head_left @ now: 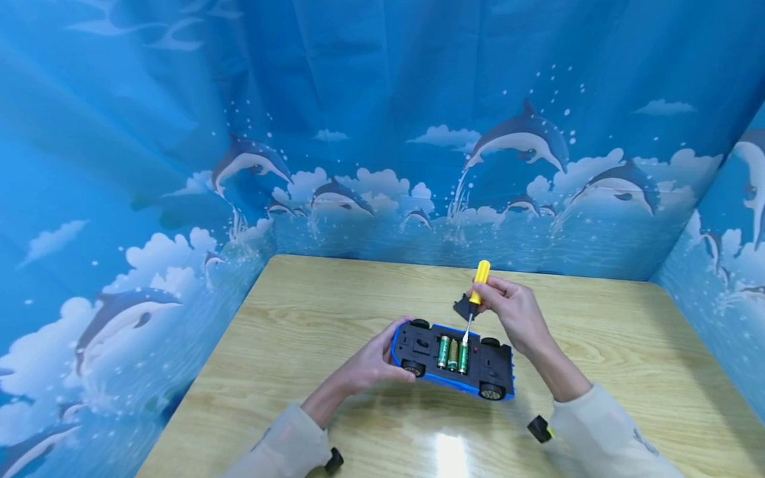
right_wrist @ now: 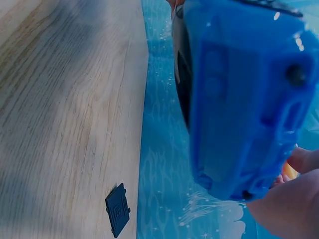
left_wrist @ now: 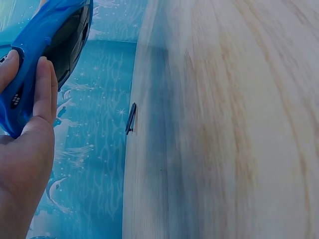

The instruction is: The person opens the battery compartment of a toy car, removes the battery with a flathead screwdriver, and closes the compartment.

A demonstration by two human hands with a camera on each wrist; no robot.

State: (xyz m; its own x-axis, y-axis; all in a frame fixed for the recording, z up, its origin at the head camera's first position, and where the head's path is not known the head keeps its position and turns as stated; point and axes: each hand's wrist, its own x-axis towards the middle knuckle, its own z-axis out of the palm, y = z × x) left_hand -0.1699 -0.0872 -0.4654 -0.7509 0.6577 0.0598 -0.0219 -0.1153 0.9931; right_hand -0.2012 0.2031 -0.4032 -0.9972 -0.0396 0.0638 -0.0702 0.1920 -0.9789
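A blue toy car (head_left: 490,365) is held underside up above the table, its black base showing several wheels and an uncovered battery compartment. Three green batteries (head_left: 443,352) lie side by side in it. My left hand (head_left: 375,362) grips the car's left end; the left wrist view shows thumb and fingers on the blue body (left_wrist: 30,55). My right hand (head_left: 515,312) pinches a screwdriver (head_left: 481,273) with a yellow handle, its metal tip at the upper end of the rightmost battery. In the right wrist view the car (right_wrist: 239,109) hides most of the right hand (right_wrist: 289,204).
Beyond the car, a black battery cover (head_left: 463,308) lies on the wooden table (head_left: 311,299). A blue curtain (head_left: 370,119) printed with dolphins stands around the table's far and side edges.
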